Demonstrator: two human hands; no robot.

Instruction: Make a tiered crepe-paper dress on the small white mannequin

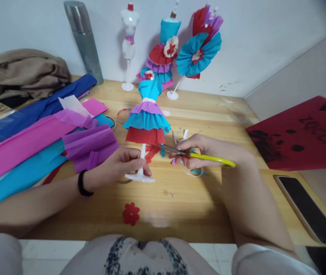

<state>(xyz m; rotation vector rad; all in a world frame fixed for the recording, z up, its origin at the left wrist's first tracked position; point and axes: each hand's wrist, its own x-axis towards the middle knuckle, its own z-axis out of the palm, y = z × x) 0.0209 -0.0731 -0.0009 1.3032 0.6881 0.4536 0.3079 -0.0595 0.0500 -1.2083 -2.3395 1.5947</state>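
My left hand (130, 162) is closed around the white stem of a small dress-form stand (140, 177), just above its round foot. The form wears a layered crepe-paper dress (146, 118) in blue, purple and red, with a white waistband and a flower at the shoulder. In my right hand (191, 151) is a pair of scissors (208, 157) with yellow handles. Their metal blades point left and reach the lower right edge of the red bottom layer; whether paper lies between them I cannot tell. A red paper flower (131, 214) lies near the table's front edge.
Coloured crepe-paper rolls (37, 131) and a purple piece (91, 143) lie left. Behind stand a bare dress form (129, 49), two decorated ones (170, 28) and a grey bottle (87, 46). A red bag (300, 133) and a phone (306, 208) are right. Paper scraps (153, 152) lie around.
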